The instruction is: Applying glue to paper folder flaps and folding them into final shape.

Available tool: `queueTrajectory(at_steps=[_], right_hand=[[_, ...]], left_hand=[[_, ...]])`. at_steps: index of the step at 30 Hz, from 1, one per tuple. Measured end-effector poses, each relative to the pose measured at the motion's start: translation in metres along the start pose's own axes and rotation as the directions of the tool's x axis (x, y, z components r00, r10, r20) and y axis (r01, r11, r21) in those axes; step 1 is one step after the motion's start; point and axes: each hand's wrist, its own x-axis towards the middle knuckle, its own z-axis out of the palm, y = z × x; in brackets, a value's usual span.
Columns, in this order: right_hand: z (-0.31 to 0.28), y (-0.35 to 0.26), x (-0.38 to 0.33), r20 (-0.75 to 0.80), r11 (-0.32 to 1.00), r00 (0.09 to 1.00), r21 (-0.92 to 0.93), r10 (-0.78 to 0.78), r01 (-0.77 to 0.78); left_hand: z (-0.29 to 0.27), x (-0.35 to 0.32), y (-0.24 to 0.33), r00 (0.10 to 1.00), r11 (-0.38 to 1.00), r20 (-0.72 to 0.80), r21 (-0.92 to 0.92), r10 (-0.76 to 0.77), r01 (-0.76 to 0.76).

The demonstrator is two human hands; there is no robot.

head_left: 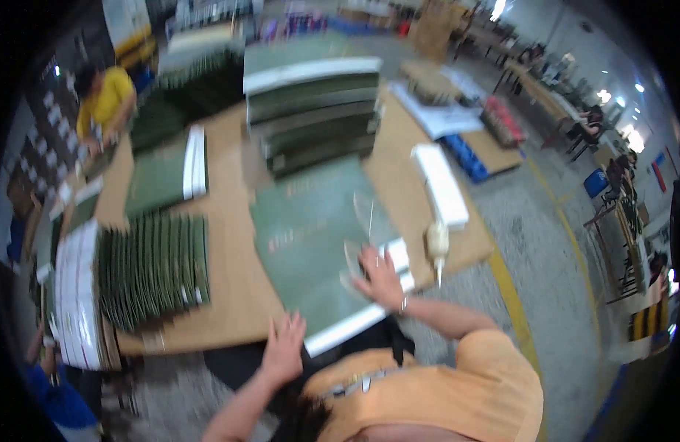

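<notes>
Dark green printed sheets (pixel 303 272) with white strips along their edges lie overlapping in front of me on the table. My right hand (pixel 382 281) rests on the right part of the nearest sheet, fingers spread, next to a clear curved window or film piece (pixel 352 261). My left hand (pixel 283 348) is at the near left corner of that sheet, fingers stretched out and apart; whether it presses on the sheet or only touches its edge I cannot tell. A cream squeeze bottle (pixel 437 241) with a pointed nozzle lies to the right of the sheets.
Behind the sheets stands a tall stack of green pieces (pixel 314 110). At left are a fanned row of green folded pieces (pixel 154 269) and a flat green piece (pixel 159 177). A white stack of strips (pixel 439 184) lies right. A person in yellow (pixel 107 103) works at far left.
</notes>
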Motion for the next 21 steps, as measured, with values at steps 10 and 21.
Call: queueTrajectory(at_steps=[10, 21], right_hand=[[-0.038, 0.035, -0.039, 0.043, 0.921, 0.979, 0.349, -0.202, 0.174], [-0.079, 0.052, -0.061, 0.431, 0.911, 0.847, -0.118, -0.311, 0.394]], left_hand=[[0.017, 0.014, -0.002, 0.864, 0.885, -0.466, -0.462, -0.191, -0.053], [0.007, 0.01, -0.005, 0.985, 0.985, -0.117, -0.133, -0.127, 0.111]])
